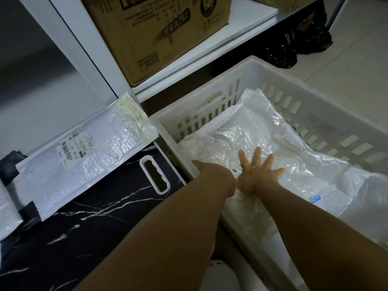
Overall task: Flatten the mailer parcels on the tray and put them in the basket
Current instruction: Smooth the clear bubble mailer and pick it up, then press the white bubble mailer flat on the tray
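Your right hand (257, 173) presses flat, fingers splayed, on the crinkled white plastic mailer (247, 135) in the white slotted basket (327, 97); your left hand (201, 164) (mostly hidden) grip unclear.

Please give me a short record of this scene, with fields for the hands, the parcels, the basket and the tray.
right hand: fingers spread, pressing flat on the top mailer in the basket
left hand: mostly hidden behind its own forearm at the basket's near rim; grip cannot be told
basket: white, slotted walls, holds several mailers
tray: black, marbled, with a handle slot
labelled mailer: lies on the tray
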The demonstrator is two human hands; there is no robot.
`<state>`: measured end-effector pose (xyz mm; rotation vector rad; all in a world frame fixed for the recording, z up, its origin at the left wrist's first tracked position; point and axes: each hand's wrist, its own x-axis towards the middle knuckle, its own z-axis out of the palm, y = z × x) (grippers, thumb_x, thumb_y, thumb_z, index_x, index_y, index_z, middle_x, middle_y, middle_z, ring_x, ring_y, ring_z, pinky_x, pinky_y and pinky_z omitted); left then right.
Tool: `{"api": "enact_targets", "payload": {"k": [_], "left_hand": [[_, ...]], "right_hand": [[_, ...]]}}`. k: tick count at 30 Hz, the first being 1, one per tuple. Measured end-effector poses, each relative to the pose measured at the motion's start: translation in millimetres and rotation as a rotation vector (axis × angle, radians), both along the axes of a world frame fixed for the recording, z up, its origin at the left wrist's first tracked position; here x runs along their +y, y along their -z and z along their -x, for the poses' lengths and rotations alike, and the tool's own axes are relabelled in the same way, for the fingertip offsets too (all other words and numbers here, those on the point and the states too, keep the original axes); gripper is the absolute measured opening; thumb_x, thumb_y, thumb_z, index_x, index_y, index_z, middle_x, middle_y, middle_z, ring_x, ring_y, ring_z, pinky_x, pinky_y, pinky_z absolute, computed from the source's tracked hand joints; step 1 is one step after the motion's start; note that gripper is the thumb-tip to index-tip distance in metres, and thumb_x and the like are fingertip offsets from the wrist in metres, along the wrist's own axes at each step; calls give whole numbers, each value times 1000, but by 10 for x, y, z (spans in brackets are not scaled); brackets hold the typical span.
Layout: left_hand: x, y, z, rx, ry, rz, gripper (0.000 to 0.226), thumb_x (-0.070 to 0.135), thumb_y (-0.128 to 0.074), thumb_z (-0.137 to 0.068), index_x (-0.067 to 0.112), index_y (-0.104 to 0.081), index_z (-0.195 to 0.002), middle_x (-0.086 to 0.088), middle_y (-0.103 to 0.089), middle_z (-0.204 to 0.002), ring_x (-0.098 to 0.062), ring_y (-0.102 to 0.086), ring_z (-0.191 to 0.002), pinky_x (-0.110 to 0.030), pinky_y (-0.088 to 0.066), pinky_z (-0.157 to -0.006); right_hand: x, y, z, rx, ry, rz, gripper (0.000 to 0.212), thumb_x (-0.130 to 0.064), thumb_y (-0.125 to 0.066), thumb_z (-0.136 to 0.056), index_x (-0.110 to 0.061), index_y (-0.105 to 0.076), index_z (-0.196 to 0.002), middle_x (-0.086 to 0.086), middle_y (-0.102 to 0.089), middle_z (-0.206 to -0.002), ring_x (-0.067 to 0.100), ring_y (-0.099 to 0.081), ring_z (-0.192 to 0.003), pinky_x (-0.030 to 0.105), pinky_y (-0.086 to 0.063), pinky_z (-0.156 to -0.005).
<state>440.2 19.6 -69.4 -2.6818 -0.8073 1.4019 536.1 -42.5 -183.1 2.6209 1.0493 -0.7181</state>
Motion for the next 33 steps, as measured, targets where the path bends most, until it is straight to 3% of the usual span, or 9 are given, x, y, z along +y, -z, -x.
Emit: {"api": "enact_targets", "payload": {"k": [5, 8, 11, 15, 18, 21, 25, 28, 33], "left_hand": [[-47, -152, 52, -346, -12, -127, 43, 37, -44, -96, 16, -45, -134, -8, -54, -128, -28, -49, -121, -51, -27, -109], [-69, -403, 188, -576, 9, -158, 29, 30, -45, -96, 17, -56, -119, -2, -59, -105, -20, -54, -103, -40, -33, -98], [-75, -655, 397, -647, 22, -190, 26, 27, -45, -96, 18, -56, -118, -2, -60, -111, -20, -54, -106, -38, -35, -97], [-64, -982, 796, -704, 65, -253, 23, 21, -43, -97, 13, -56, -114, -6, -61, -110, -24, -57, -104, -40, -42, -92], [-18, -1177, 1235, -765, 53, -259, 24, 23, -46, -96, 14, -57, -115, -7, -61, -110, -24, -58, -100, -41, -47, -91], [71, -1331, 1718, -826, -73, -270, 24, 22, -45, -96, 17, -59, -115, -6, -62, -107, -23, -57, -96, -38, -47, -87], [201, -1517, 2464, -838, -214, -340, 18, 20, -43, -96, 17, -60, -99, -6, -60, -99, -26, -56, -95, -36, -41, -77], [269, -1599, 3100, -832, -345, -375, 13, 14, -42, -94, 19, -52, -87, -4, -51, -87, -28, -55, -94, -33, -35, -70], [270, -1618, 3971, -826, -515, -412, 20, 18, -41, -95, 15, -60, -97, -9, -62, -103, -30, -56, -95, -34, -42, -74]], "right_hand": [[-3, -306, 93, 1, 45, -55, 91, -79, -43, -76, -43, 1, -148, 8, -3, -159, 42, -11, -143, 67, -25, -104], [-10, -545, 139, -42, -1, -94, 66, -65, -42, -87, -35, -28, -144, 6, -39, -145, 33, -37, -133, 59, -32, -104], [34, -914, 155, -98, -48, -46, 48, -56, -38, -94, -27, -50, -131, 3, -56, -129, 29, -48, -123, 56, -30, -107], [90, -1441, 254, -110, -100, -152, 39, -47, -37, -98, -24, -58, -121, 1, -60, -119, 24, -55, -111, 47, -37, -100], [191, -1787, 466, -120, -156, -266, 45, -48, -36, -99, -19, -55, -127, 3, -59, -119, 23, -56, -105, 38, -43, -92], [367, -2102, 777, -167, -294, -263, 43, -42, -36, -100, -18, -52, -132, 8, -54, -134, 28, -52, -119, 43, -43, -99], [728, -2466, 1457, -165, -486, -276, 40, -38, -40, -96, -15, -60, -122, 11, -59, -126, 29, -56, -112, 38, -47, -94], [975, -2645, 2129, -158, -617, -307, 43, -41, -38, -98, -15, -56, -127, 10, -56, -131, 29, -53, -117, 38, -44, -94], [1213, -2701, 3131, -118, -799, -366, 40, -39, -39, -98, -15, -58, -124, 8, -57, -131, 29, -53, -117, 37, -43, -91]]}}
